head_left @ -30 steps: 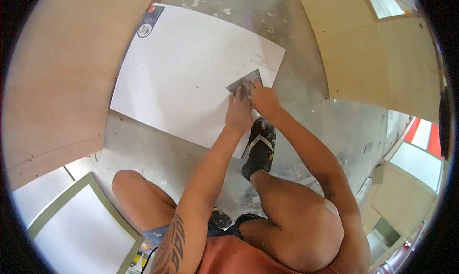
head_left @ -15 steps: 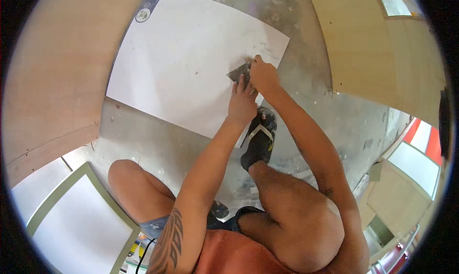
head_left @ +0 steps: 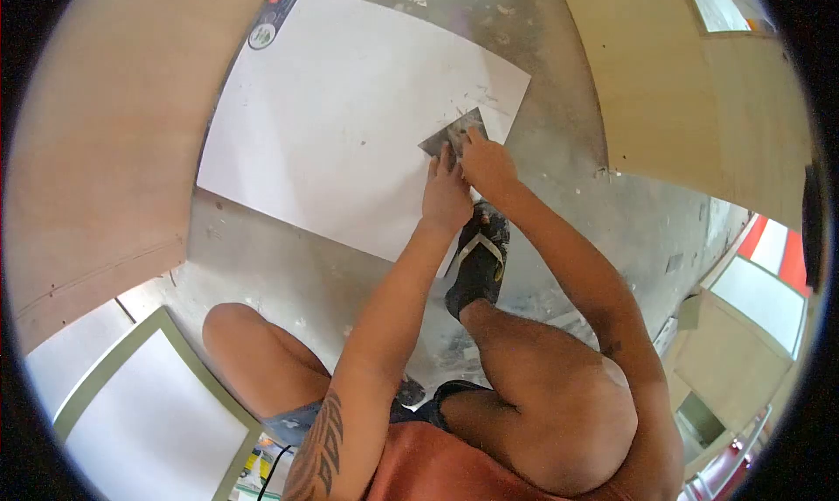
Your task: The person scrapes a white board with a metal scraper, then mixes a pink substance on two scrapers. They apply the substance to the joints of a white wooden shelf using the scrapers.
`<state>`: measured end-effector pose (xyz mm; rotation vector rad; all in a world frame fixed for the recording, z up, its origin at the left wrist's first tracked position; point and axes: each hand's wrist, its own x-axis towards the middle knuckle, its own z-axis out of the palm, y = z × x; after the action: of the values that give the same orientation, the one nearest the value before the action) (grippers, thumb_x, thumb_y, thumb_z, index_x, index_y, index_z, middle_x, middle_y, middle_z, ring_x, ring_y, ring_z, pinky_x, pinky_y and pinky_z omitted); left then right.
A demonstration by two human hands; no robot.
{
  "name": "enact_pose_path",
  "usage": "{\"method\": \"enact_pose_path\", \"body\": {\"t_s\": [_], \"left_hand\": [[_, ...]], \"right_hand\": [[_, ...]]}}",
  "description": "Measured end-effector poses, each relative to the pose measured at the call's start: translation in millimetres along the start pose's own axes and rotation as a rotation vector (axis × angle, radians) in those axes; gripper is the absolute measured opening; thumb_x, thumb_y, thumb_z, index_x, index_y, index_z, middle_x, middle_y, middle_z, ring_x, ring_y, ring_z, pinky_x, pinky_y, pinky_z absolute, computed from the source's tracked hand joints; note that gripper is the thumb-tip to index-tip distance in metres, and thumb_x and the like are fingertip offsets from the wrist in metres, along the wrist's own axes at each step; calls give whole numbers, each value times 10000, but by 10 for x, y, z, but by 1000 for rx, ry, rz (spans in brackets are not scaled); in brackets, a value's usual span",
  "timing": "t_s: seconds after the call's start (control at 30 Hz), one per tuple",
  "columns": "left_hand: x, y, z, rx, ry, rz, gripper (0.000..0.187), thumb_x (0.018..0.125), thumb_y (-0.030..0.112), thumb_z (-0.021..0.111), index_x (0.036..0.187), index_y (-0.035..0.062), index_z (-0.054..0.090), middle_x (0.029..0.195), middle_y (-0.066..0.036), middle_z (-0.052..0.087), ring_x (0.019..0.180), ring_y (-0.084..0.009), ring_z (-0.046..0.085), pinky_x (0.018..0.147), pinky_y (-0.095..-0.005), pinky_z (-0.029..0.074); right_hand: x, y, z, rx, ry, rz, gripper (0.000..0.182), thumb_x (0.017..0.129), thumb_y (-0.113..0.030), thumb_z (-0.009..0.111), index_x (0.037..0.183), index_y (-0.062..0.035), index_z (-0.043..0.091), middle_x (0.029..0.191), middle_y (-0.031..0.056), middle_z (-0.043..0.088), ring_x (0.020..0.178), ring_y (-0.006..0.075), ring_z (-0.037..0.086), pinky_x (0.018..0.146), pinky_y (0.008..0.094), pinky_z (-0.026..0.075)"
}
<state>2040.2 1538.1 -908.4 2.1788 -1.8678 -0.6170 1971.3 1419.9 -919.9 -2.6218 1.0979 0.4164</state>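
A broad, dark, flat scraper blade (head_left: 473,119) lies at a slant over the right part of a white sheet (head_left: 332,90). My left hand (head_left: 447,197) is on its near edge, fingers stretched over the blade and thumb hidden. From the right, my right hand (head_left: 489,167) holds the other end, its index finger laid along the face. The two hands are close together. Small dark scraps and marks (head_left: 476,97) show on the sheet just beyond the blade.
My sandalled foot (head_left: 481,252) is at the sheet's near right edge on the stained concrete floor (head_left: 271,247). Wooden panels rise at left (head_left: 114,125) and right (head_left: 655,107). A green-framed white panel (head_left: 157,414) leans at lower left. A printed label (head_left: 273,20) marks the sheet's far left corner.
My right hand has shifted down from the blade's far corner onto its face, uncovering more of the blade. The blade now sits flatter against the sheet. My left hand has barely moved.
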Motion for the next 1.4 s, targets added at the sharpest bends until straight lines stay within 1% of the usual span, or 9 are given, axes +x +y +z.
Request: {"method": "enact_pose_path", "body": {"t_s": [0.1, 0.4, 0.5, 0.53, 0.63, 1.0, 1.2, 1.3, 1.4], "left_hand": [[-62, 80, 7, -8, -14, -12, 656, 872, 266, 564, 1463, 39, 395, 1537, -168, 328, 1457, -439, 177, 1179, -544, 211], [-70, 91, 95, -19, 16, -20, 647, 873, 253, 557, 1463, 40, 398, 1554, -151, 313, 1458, -443, 170, 1178, -543, 212], [13, 70, -43, -18, -14, -5, 663, 873, 245, 557, 1477, 42, 375, 1565, -151, 296, 1456, -449, 167, 1179, -551, 205], [20, 34, -29, -58, -37, -5, 675, 871, 242, 561, 1485, 44, 362, 1569, -152, 288, 1455, -452, 166, 1179, -554, 201], [43, -5, 60, -82, -26, -16, 709, 859, 236, 582, 1497, 44, 341, 1574, -160, 272, 1452, -454, 168, 1180, -551, 202], [-31, 29, 58, 3, -146, -10, 679, 875, 267, 557, 1492, 61, 364, 1593, -133, 237, 1474, -429, 130, 1185, -538, 199], [27, 17, -42, 39, -66, 12, 639, 882, 258, 528, 1481, 78, 395, 1569, -135, 293, 1475, -421, 137, 1186, -542, 197], [83, -34, 74, -65, -104, -35, 634, 876, 248, 527, 1476, 80, 405, 1558, -140, 316, 1472, -422, 145, 1184, -547, 197], [1, 112, -71, -24, -58, -46, 621, 858, 221, 541, 1458, 100, 442, 1560, -123, 318, 1469, -422, 153, 1178, -546, 207]], "right_hand": [[-7, -209, -487, -148, 31, -110, 371, 922, -268, 595, 1113, 49, 616, 1061, 193, 628, 840, 359, 695, 714, 453, 572], [38, -180, -396, -125, 154, -77, 206, 884, -150, 587, 947, 35, 652, 1023, 195, 618, 820, 362, 699, 697, 441, 577], [164, -191, -459, -203, 83, -71, 218, 874, -124, 582, 1008, 43, 626, 1026, 194, 617, 812, 355, 701, 684, 441, 576], [136, -189, -440, -176, 31, -48, 293, 848, -166, 620, 1069, 26, 616, 1128, 176, 584, 844, 349, 691, 738, 443, 580], [-117, -189, -372, -145, 161, -129, 211, 881, -147, 588, 964, 37, 648, 1029, 186, 616, 805, 355, 701, 670, 454, 574], [-167, -159, -264, -187, 86, -129, 235, 850, -160, 611, 994, 23, 644, 1059, 185, 618, 758, 356, 691, 651, 442, 580], [93, -152, -521, -170, 189, -110, 199, 875, -148, 587, 974, 18, 636, 1031, 171, 604, 750, 339, 697, 634, 427, 581], [-48, -143, -399, -209, 58, -93, 330, 839, -132, 622, 1142, -2, 611, 1178, 151, 570, 881, 370, 687, 721, 452, 579], [147, -65, -332, -212, 157, -91, 260, 877, -171, 595, 1039, 32, 609, 1024, 182, 600, 752, 358, 697, 655, 457, 582]]}}
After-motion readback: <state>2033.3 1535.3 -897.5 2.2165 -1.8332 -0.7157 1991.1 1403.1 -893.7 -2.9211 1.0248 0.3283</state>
